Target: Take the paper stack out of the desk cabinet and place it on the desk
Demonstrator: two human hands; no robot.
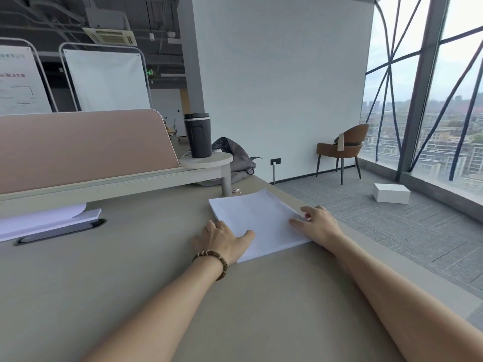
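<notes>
A white paper stack [257, 220] lies flat on the beige desk [130, 283], near its right edge. My left hand [222, 239], with a bead bracelet on the wrist, rests at the stack's near left edge, thumb on top of the paper and the other fingers on the desk beside it. My right hand [317, 223] lies on the stack's right edge with fingers spread over the top sheet. Whether either hand grips the stack is unclear. The desk cabinet is out of view.
A pink divider panel [78, 147] runs along the back of the desk. A dark travel cup [197, 135] stands on a small round shelf. Another white stack [47, 220] lies at the left. A brown chair [342, 147] and a white box [391, 193] are on the floor to the right.
</notes>
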